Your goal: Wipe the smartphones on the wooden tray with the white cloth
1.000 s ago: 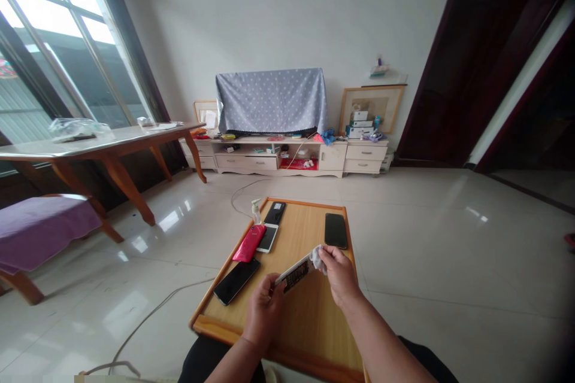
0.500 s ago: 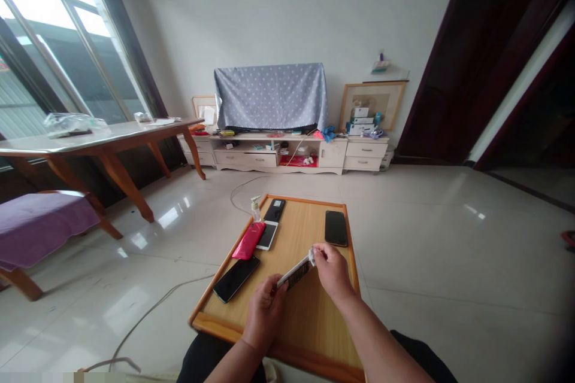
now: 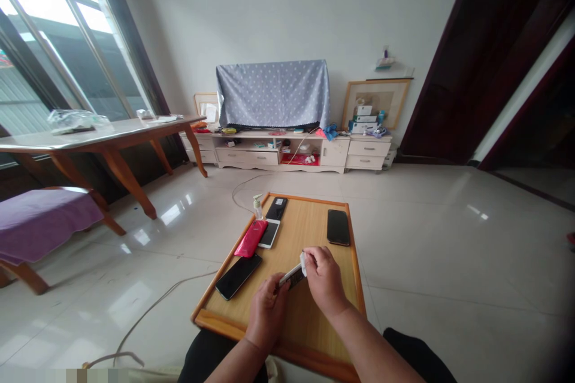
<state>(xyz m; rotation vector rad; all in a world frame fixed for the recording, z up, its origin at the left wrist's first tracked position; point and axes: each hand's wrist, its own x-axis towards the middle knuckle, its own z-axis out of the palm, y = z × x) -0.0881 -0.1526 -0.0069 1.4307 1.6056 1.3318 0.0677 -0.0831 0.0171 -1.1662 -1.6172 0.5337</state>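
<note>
My left hand (image 3: 268, 306) is closed round the near end of a phone (image 3: 294, 278), which is tilted up with its pale edge toward me and a dark, patterned face showing. My right hand (image 3: 324, 278) pinches a small white wipe (image 3: 303, 264) against the far end of that phone; whether it is tissue or cloth I cannot tell. Left of my hands a black phone (image 3: 238, 276) lies on the wooden tray table (image 3: 296, 215). Beyond it a red phone (image 3: 251, 239) partly overlaps a white phone (image 3: 269, 234).
Another black phone (image 3: 277, 208) and a clear pump bottle (image 3: 257, 206) stand at the far left corner of the tray table. A dark phone (image 3: 338, 227) lies at its right edge. A cable (image 3: 166, 294) runs over the floor, and a TV cabinet (image 3: 335, 154) lines the wall.
My right hand has slid with the white wipe along the phone toward my left hand, covering more of the phone. My left hand keeps its hold.
</note>
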